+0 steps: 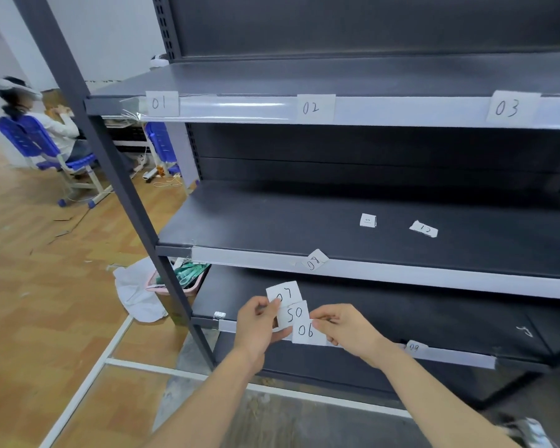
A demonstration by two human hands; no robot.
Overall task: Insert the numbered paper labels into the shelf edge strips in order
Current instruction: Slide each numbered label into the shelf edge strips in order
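Note:
A dark shelving unit fills the view. Its top edge strip (pixel 240 109) carries labels 01 (pixel 161 103), 02 (pixel 314 108) and 03 (pixel 511 107). Label 08 (pixel 316 260) sits crooked in the middle strip (pixel 434 275). Label 09 (pixel 415 346) is in the bottom strip (pixel 459 354). Loose labels 10 (pixel 368 220) and 12 (pixel 424 229) lie on the middle shelf. My left hand (pixel 256 328) pinches a fan of labels, 07 (pixel 283 294) and 05 (pixel 294 313). My right hand (pixel 346 328) pinches label 06 (pixel 306 331) at its right edge, overlapping the fan.
A pink basket (pixel 162 286) with green items and a white bag (pixel 136 294) sit on the floor left of the shelf upright (pixel 117 176). A person sits on a blue chair (pixel 46 147) at far left. White floor tape (pixel 110 350) runs along the wooden floor.

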